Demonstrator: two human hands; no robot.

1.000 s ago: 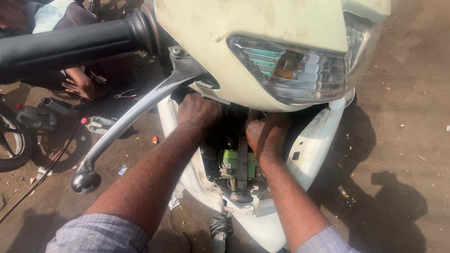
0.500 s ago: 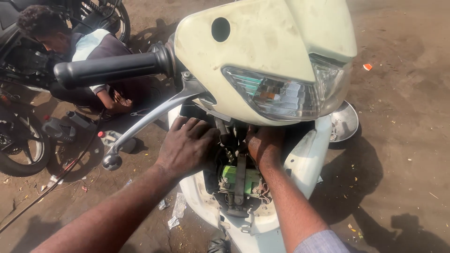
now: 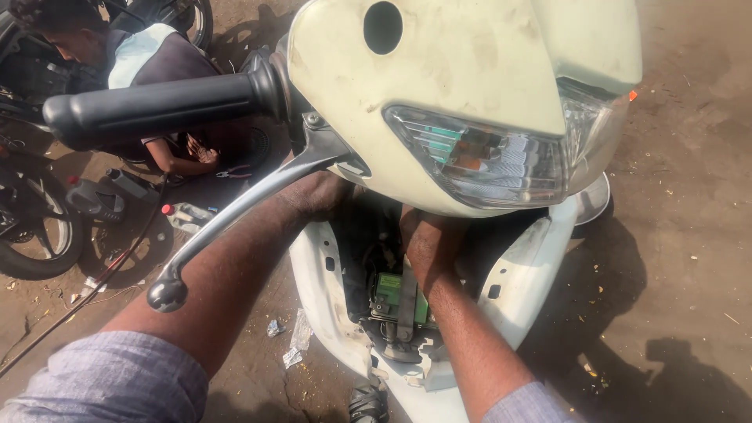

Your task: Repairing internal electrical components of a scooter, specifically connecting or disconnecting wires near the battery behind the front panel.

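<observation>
Both our hands are buried in the open front cavity of the cream scooter (image 3: 501, 313), so we cannot tell whether either grip is spread or pinching anything: the fingers are hidden in shadow under the headlight housing. Our left hand (image 3: 317, 196) reaches in at about 10 o'clock of the cavity, its knuckles just beneath the silver brake lever (image 3: 235, 215), which crosses over the left forearm. Our right hand (image 3: 427, 243) goes in at about 1 o'clock, directly above the green battery (image 3: 392, 288), with its wrist touching or just over the battery's upper right edge. The battery sits low in the middle of the cavity, held by a dark strap, with wiring packed around it. Above both hands hangs the headlight (image 3: 486, 160), and the black handlebar grip (image 3: 157, 110) runs out toward 9 o'clock. At 11 o'clock another person (image 3: 149, 59) crouches on the dirt ground (image 3: 689, 219) beside a motorcycle wheel (image 3: 35, 235). Pliers (image 3: 235, 171) and a small bottle with a red cap (image 3: 184, 215) lie near that person.
</observation>
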